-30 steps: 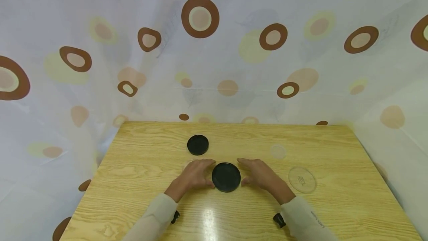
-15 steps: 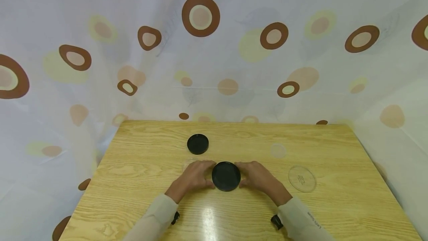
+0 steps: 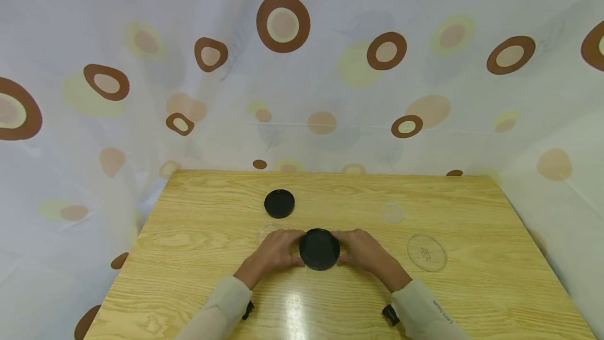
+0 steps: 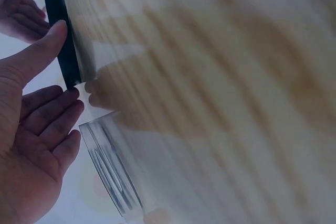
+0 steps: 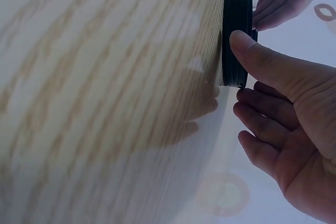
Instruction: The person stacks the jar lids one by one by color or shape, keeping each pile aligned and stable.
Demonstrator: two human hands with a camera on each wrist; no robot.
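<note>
A shallow round black dish [image 3: 319,249] sits on the wooden table between the two hands. From its left side, my left hand [image 3: 279,250] holds the rim between thumb and fingers; in the left wrist view its thumb [image 4: 55,38] overlaps the dark edge. My right hand [image 3: 360,248] grips the opposite side likewise, the thumb [image 5: 244,43] against the side wall in the right wrist view. Just beyond the left hand lies a clear round dish [image 4: 111,166], partly hidden by that hand in the head view.
A second black round dish [image 3: 279,203] stands farther back on the left. To the right lie a large clear disc [image 3: 427,252] with printed text and a smaller clear disc [image 3: 392,213]. Behind the table [image 3: 189,277] hangs a white patterned curtain [image 3: 321,93].
The right hand has moved left from beside the black dish onto its rim. My left hand has drawn slightly closer to it. The dish has stayed in place.
</note>
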